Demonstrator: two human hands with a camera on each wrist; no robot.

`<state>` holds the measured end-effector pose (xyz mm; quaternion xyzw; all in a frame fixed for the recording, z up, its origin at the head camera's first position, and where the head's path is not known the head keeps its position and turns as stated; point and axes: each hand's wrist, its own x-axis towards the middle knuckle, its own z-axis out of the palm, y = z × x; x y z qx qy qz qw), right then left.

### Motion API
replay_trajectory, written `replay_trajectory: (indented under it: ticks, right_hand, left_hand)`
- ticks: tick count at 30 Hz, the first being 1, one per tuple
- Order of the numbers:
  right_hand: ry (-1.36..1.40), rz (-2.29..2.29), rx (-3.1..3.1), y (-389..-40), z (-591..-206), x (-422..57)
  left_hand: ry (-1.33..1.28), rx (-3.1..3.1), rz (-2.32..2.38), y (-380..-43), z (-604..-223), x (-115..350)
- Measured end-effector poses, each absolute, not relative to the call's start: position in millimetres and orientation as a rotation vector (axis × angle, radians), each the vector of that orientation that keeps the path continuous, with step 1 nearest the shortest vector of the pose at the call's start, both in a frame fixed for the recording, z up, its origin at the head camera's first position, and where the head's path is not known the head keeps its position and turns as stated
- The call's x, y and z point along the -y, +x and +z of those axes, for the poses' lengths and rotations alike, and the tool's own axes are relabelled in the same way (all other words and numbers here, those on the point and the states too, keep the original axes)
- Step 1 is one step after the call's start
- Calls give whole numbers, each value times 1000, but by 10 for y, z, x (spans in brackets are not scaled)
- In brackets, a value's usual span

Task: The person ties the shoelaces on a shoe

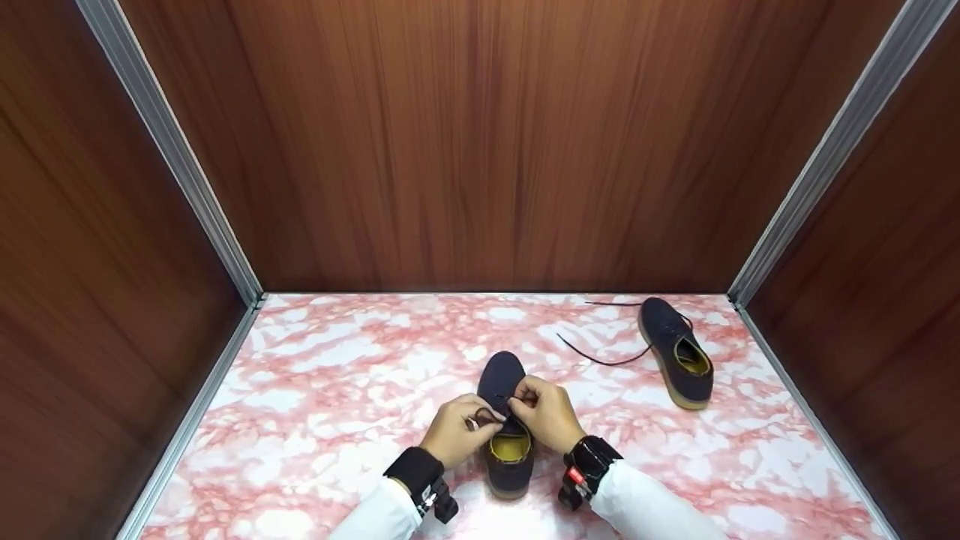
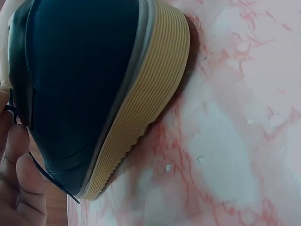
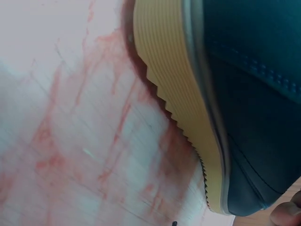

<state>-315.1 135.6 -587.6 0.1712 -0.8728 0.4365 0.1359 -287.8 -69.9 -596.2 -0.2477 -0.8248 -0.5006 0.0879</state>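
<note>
A dark shoe [image 1: 501, 373] with a yellow lining lies on the floor, toe pointing away from me. My left hand [image 1: 454, 430] is at the left of its opening, thumb and fingers pinching a dark shoelace [image 2: 51, 181], which trails along the shoe's side in the left wrist view. From the other side, my right hand [image 1: 552, 414] has thumb and forefinger curled together at the lacing over the tongue, pinching the lace there. The right wrist view shows mostly the shoe's ribbed tan sole [image 3: 169, 70], with just a fingertip [image 3: 287, 214] at the lower right corner.
To the right rests a second dark shoe [image 1: 679, 358], its long loose lace [image 1: 607, 364] spread leftward over the marbled pink and white surface [image 1: 337, 360]. Brown wood-grain panels [image 1: 480, 150] with grey metal corner strips stand at the back and both sides.
</note>
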Motion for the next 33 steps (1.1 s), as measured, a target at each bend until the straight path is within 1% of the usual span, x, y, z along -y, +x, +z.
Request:
replay_trajectory:
  ticks: [4, 7, 12, 18, 21, 25, 33]
  right_hand:
    - [482, 1285, 2518, -3133, -5882, -1342]
    - [488, 1303, 2506, -3127, -5895, -1337]
    - [491, 1331, 2501, -3132, -5921, -1338]
    - [498, 1342, 2499, -3128, -5950, -1341]
    - [501, 1341, 2494, -3123, -5953, -1345]
    - [503, 1342, 2490, -3126, -5957, -1353]
    - [533, 1301, 2479, -3152, -5973, -1377]
  left_hand:
    - [-784, 2458, -1542, -2881, -5945, 734]
    - [-764, 2478, -1593, -2881, -5929, 767]
    - [-635, 2472, -1637, -2935, -5941, 832]
    - [-419, 2417, -1698, -3053, -5950, 872]
    - [-362, 2418, -1686, -3102, -5948, 860]
    - [-373, 2436, -1684, -3144, -5924, 830]
    - [-480, 2601, -1658, -3192, -5789, 758]
